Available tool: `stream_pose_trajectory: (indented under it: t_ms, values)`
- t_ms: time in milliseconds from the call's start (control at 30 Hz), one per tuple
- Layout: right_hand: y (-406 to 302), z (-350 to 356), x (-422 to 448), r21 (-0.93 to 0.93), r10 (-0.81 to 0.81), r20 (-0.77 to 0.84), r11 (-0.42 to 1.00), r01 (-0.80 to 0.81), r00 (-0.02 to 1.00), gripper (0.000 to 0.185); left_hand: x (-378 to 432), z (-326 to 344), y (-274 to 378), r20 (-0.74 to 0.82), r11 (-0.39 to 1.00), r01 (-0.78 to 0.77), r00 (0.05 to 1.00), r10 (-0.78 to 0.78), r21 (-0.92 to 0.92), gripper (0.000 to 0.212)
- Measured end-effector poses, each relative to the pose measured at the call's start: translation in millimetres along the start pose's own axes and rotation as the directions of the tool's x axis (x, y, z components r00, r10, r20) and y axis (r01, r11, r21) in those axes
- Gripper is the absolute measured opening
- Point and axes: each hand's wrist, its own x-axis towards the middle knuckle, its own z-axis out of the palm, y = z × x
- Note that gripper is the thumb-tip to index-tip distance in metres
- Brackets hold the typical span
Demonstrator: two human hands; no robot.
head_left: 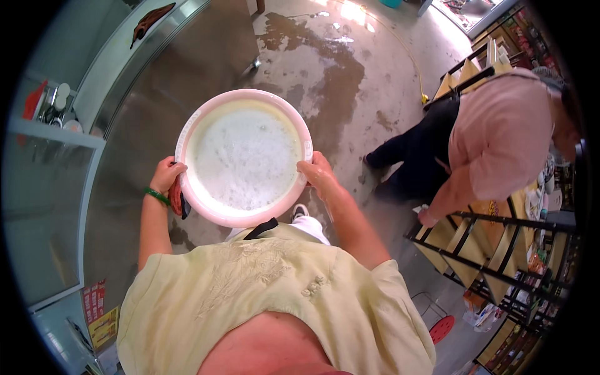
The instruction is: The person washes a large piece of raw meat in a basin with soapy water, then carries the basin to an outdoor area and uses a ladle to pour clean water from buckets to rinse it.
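Observation:
A round pink plastic basin (307, 140) full of white, sudsy water is held up in front of my body. My left hand (168, 174) grips its left rim, thumb on top, and also has a dark red and black cloth (176, 196) that hangs down beside the basin. A green bangle (157, 196) circles that wrist. On the opposite rim, my right hand (318, 169) is closed with its thumb over the edge. The fingers under the basin are mostly hidden.
Another person (501, 136) leans over black-framed shelves (497, 253) at the right. Wet patches (340, 84) mark the concrete floor, where a yellow cord (407, 49) runs. A glass-doored cabinet (93, 183) stands left; a red-topped stool (442, 329) is at lower right.

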Motion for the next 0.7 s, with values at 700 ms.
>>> stream_pose_trajectory:
  t_ms: [700]
  values:
    - [-171, -63, 221, 0.201, 0.050, -0.353, 0.979, 0.024, 0.934, 0.040, 403, 107, 234, 0.492, 0.948, -0.287, 0.850, 0.186, 0.136, 0.025]
